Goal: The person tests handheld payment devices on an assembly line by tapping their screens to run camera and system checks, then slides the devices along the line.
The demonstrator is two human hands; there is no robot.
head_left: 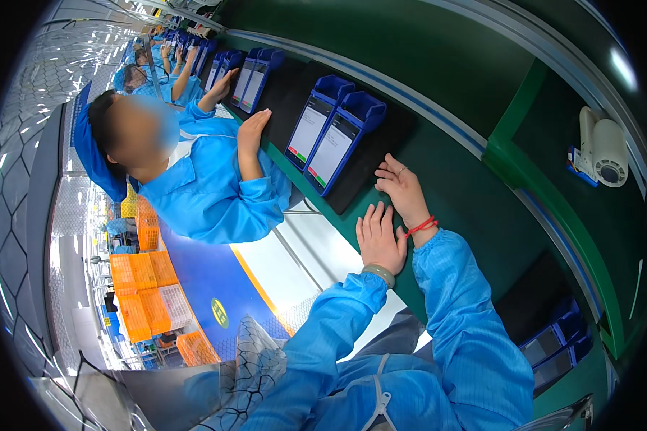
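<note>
My left hand (381,235), with a bangle at the wrist, is open, its fingers stretched out at the edge of the green worktop. Just beyond it and touching or nearly touching it, my right hand (404,188) is over the worktop with fingers loosely bent and apart, holding nothing. A red cord bracelet (422,228) circles that wrist. Nearest to my hands are two blue handheld terminals with lit screens, one closer (333,149) and one farther (310,128), side by side on a black mat (381,154). Neither hand touches them.
Left of me sits a co-worker in a blue smock (216,187), hands raised near more terminals (251,82). A white cylindrical device (608,151) is mounted at right, past a green frame (514,118). More blue terminals (553,341) lie lower right; orange crates (140,287) are stacked behind.
</note>
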